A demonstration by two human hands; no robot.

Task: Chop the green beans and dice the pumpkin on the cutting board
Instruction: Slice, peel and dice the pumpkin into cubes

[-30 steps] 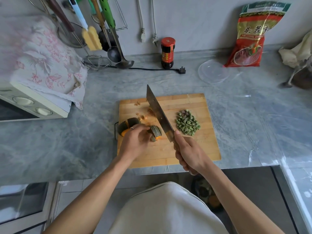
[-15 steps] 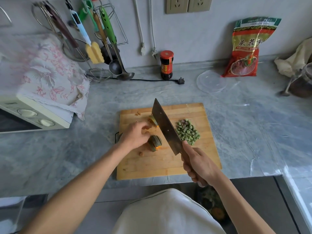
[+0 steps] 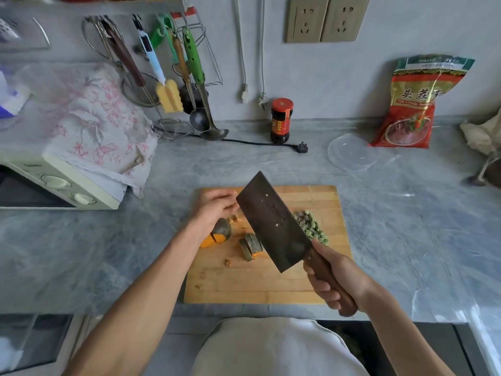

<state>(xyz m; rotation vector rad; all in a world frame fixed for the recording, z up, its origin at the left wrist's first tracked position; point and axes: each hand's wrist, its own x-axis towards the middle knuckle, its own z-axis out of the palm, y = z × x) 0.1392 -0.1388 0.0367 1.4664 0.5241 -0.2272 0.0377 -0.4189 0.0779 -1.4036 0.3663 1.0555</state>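
A wooden cutting board (image 3: 257,280) lies on the grey counter. On it are a dark-skinned pumpkin wedge (image 3: 220,234) with orange flesh, a few cut pumpkin slices (image 3: 252,246), small orange bits (image 3: 235,218) and a pile of chopped green beans (image 3: 312,229) at the right. My right hand (image 3: 334,280) grips the wooden handle of a cleaver (image 3: 273,223), which is raised over the board with its flat side facing up. My left hand (image 3: 214,205) is above the wedge, its fingertips reaching to the blade's far edge. The blade hides part of the beans.
A cream oven (image 3: 54,183) under a floral cloth stands at the left. Hanging utensils (image 3: 189,85), a sauce bottle (image 3: 281,120), a black plug and cord (image 3: 301,146), a clear lid (image 3: 351,151) and a red bag (image 3: 417,104) line the back.
The cleaver has come up off the board and turned flat side up. My left hand has let go of the pumpkin and moved up to the blade.
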